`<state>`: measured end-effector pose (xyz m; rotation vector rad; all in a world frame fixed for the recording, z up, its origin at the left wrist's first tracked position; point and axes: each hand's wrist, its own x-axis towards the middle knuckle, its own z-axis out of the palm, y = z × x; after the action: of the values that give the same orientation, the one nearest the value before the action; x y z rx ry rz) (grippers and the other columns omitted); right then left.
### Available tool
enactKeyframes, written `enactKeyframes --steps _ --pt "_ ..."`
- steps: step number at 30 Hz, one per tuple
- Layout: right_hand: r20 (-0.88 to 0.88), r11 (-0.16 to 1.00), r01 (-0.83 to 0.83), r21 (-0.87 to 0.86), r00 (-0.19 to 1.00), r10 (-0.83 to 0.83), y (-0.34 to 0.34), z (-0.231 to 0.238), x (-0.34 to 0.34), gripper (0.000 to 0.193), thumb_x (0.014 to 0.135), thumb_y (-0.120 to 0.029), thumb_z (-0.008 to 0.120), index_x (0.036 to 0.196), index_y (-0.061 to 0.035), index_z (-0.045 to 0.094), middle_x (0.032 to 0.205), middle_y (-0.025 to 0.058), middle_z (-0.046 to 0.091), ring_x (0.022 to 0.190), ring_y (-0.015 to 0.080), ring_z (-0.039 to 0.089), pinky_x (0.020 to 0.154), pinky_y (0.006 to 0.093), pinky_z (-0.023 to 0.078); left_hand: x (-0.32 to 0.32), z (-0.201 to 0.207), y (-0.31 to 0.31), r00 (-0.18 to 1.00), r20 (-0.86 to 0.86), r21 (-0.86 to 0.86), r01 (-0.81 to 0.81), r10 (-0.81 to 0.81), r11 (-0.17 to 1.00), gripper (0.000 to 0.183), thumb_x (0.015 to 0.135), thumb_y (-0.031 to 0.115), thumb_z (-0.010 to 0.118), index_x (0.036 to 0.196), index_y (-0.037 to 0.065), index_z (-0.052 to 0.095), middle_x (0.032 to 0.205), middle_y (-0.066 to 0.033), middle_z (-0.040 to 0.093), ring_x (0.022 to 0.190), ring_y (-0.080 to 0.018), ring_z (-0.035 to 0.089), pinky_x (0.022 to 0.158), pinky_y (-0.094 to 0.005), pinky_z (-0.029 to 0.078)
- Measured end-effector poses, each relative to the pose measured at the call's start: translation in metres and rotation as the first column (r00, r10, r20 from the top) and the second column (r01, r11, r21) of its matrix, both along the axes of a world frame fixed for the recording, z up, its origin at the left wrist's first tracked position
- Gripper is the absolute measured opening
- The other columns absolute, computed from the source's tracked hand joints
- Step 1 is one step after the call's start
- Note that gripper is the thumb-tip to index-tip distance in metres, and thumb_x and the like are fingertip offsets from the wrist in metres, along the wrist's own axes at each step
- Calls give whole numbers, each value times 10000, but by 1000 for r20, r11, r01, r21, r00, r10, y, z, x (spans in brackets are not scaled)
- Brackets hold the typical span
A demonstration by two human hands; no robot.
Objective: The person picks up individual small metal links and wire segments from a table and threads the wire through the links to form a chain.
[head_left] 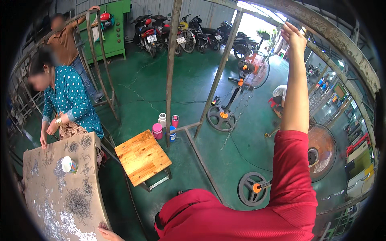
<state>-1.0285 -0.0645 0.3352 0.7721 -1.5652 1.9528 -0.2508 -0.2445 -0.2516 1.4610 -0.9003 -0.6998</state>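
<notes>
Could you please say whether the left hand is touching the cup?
Apart: the head view shows brown tabletop between the left hand and the cup.

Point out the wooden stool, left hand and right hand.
Wooden stool [142,157], head view: middle of its seat.
Left hand [109,233], head view: middle of its visible part.
Right hand [295,38], head view: middle of the hand.

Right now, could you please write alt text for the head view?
A person in a red top holds the right hand up beside a metal frame, the left hand at the edge of a table scattered with small pieces. A co-worker in dotted teal stands at its far end; ahead are a wooden stool and motorbikes.
</notes>
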Motion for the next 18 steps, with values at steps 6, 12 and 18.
enactKeyframes --steps 6,12,18 --pt "-43 998 -11 -57 999 8 -2 17 -28 209 757 -15 658 942 71 614 842 146 640 711 197 641 646 265 544 -9 7 -5 999 32 15 -41 41 999 460 875 381 518 1021 -50 587 976 -186 589 815 -299 594 709 -292 495" --pt "-36 995 55 -81 998 -58 -9 22 -47 311 743 -64 699 951 126 564 861 187 630 753 223 650 668 267 549 -12 9 -8 991 112 10 -71 69 997 466 906 395 449 1008 -34 602 904 -144 594 784 -245 581 698 -290 476" --pt "-136 989 139 -42 980 -144 -22 15 -68 267 732 -22 695 921 111 562 823 171 624 690 223 645 613 280 557 2 6 2 982 158 4 -103 101 995 491 937 408 381 995 -18 617 831 -102 600 753 -191 568 686 -287 458"
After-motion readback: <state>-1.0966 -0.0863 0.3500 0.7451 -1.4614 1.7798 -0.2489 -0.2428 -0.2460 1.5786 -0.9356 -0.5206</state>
